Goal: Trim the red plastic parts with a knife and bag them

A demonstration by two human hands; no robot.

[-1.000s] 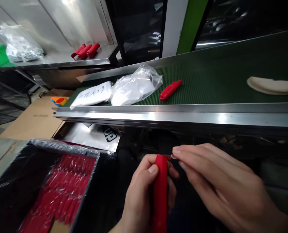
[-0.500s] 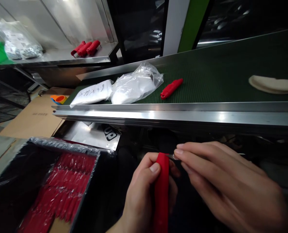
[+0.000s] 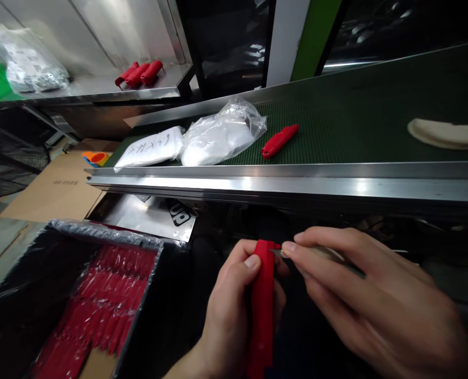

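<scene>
Upright in my left hand (image 3: 234, 295) is a long red plastic part (image 3: 262, 305), my thumb pressed on its face near the top and my fingers wrapped behind it. My right hand (image 3: 372, 300) pinches a slim craft knife (image 3: 332, 255); most of its handle is covered by my fingers. The thin metal blade (image 3: 277, 253) meets the right edge of the part near its upper end. A small red bit sticks out there, just above the blade. The lower end of the part runs out of the picture.
Ahead runs a green conveyor belt (image 3: 336, 121) with a metal edge, carrying white plastic bags (image 3: 218, 138), another red part (image 3: 280, 141) and a pale curved piece (image 3: 447, 132). At lower left stands a lined box (image 3: 100, 237) of red parts. Several red pieces (image 3: 141, 75) lie on a metal shelf.
My right fingers have shifted on the knife, showing more of its handle. A red bit now stands out at the part's upper right edge. The left hand keeps its hold.
</scene>
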